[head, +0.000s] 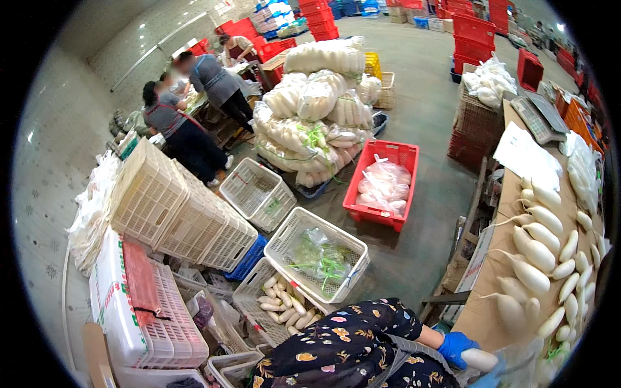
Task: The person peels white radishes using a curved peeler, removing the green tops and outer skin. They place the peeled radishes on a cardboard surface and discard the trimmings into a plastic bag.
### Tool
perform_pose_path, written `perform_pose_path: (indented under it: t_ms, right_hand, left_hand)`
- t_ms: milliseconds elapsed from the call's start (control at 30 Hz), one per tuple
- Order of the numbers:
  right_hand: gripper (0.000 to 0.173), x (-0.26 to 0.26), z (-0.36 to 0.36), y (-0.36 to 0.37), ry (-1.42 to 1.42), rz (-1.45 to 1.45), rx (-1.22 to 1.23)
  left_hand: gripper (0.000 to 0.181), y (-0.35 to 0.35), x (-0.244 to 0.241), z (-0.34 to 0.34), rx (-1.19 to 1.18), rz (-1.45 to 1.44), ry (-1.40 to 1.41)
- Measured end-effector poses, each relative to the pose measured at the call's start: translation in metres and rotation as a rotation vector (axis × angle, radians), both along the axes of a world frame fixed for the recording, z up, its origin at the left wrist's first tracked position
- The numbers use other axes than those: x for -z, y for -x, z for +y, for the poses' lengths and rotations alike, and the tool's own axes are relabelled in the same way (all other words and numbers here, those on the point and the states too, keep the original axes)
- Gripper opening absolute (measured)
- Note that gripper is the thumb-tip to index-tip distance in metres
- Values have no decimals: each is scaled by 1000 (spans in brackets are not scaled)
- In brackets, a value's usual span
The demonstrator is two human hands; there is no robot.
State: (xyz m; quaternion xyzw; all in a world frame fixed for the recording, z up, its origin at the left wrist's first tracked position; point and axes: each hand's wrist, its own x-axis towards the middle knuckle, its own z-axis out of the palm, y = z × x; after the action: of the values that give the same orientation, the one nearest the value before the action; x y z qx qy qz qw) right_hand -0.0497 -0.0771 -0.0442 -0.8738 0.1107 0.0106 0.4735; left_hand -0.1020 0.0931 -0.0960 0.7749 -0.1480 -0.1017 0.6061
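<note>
My left hand, in a blue glove, is at the bottom of the view beside the table edge, its fingers around one end of a white radish. Clear plastic film lies to the right of that radish. A blurred blue patch at its far end could be my right hand, but too little shows to tell. Along the brown table top lie many white radishes, larger ones on the near side and smaller ones farther right.
White crates, one with radishes and one with greens in a plastic bag, stand to the left. A red crate of bagged radishes is on the floor, near a tall pile of bagged radishes. Several people work at a far table.
</note>
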Motion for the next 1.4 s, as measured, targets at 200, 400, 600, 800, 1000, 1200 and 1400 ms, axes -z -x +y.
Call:
perform_pose_path:
  t_ms: [200, 400, 600, 800, 1000, 1200, 1400]
  right_hand:
    - [48, -8, -39, 33, -170, -23, 191]
    - [36, -69, -48, 93, -382, -291, 412]
    - [16, -109, -56, 139, -164, -376, 485]
    - [28, -124, -60, 157, 315, -274, 551]
    - [28, -109, -66, 141, 389, -328, 459]
    - [27, -102, -63, 129, 486, -306, 400]
    - [25, -92, -64, 132, 454, -182, 442]
  left_hand:
    - [94, 8, -58, -4, 196, -3, 285]
    - [64, -23, -100, -8, 313, 464, 475]
    - [54, -54, -123, -48, 519, 587, 318]
    - [56, -56, -135, -89, 690, 497, 160]
    - [66, -53, -130, -86, 739, 349, 57]
    - [71, -57, -121, -77, 743, 337, -21]
    - [72, -55, -125, -80, 780, 277, -3]
